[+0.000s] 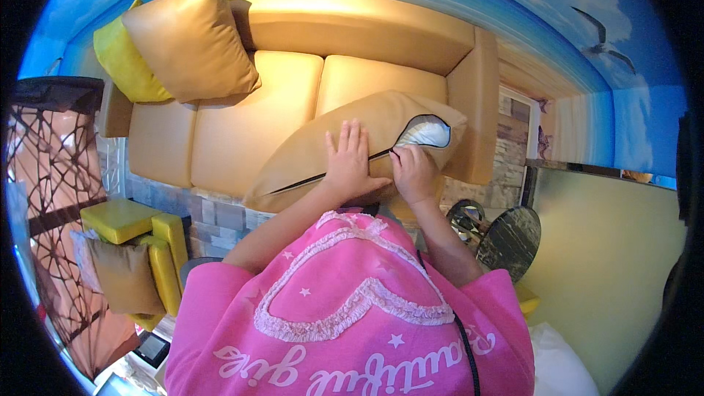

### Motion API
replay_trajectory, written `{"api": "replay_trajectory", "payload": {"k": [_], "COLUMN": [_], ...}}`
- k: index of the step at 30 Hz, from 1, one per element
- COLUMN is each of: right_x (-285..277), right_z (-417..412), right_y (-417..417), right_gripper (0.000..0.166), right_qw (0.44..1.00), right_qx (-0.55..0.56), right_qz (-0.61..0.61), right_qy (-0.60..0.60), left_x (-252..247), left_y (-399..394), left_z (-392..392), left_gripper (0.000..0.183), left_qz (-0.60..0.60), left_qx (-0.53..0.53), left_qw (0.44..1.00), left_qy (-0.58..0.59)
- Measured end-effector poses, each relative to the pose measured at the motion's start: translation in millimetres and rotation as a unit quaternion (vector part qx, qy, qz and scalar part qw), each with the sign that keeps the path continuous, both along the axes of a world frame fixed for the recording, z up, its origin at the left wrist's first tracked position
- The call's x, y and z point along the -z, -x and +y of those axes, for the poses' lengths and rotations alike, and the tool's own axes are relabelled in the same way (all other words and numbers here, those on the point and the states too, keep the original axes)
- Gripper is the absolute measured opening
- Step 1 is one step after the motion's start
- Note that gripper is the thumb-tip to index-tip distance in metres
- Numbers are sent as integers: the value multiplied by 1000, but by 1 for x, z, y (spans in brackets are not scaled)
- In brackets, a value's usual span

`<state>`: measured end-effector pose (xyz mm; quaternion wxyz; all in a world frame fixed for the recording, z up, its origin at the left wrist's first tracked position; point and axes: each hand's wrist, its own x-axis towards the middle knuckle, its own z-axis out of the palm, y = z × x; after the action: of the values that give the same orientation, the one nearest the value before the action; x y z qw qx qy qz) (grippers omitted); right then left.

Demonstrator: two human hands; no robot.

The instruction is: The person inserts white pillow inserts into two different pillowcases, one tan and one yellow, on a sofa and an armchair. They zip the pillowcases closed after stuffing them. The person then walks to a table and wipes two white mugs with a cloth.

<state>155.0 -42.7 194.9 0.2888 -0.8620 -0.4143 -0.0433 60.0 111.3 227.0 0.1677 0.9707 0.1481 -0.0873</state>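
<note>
A tan cushion cover [297,159] lies across the front of a tan sofa [253,115], with a long black zip [300,181] facing up. At its right end the zip gapes, and a white inner pillow [426,133] shows through. My left hand [351,164] lies flat on the cover beside the zip, fingers spread. My right hand [415,170] has its thumb and fingers pinched on the zip at the near edge of the gap; the zip's pull is hidden by the fingers.
A tan cushion [190,38] leans on a yellow-green cushion [124,58] at the sofa's left end. A yellow chair [173,253] with a brown cushion [127,276] stands at lower left. Dark round tabletop [509,243] and pale panel [599,264] are at right.
</note>
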Motion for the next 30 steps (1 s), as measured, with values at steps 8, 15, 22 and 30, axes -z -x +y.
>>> {"api": "replay_trajectory", "payload": {"k": [8, 15, 22, 30], "right_x": [10, 11, 10, -18], "right_z": [13, 32, 21, -12], "right_y": [-1, 0, -29, -75], "right_gripper": [13, 20, 20, 19], "right_qw": [998, 996, 990, 982], "right_qx": [49, 90, 118, 169], "right_qz": [36, -11, -48, -66], "right_qy": [-5, 7, 54, 56], "left_x": [28, 42, 46, 43], "left_y": [-10, -6, -1, 1], "left_z": [3, 9, 13, 14], "left_gripper": [108, 95, 91, 94], "left_qz": [-75, -104, -133, -113], "left_qx": [21, 30, 19, 20], "left_qw": [996, 994, 990, 992], "left_qy": [49, 26, 48, 51]}}
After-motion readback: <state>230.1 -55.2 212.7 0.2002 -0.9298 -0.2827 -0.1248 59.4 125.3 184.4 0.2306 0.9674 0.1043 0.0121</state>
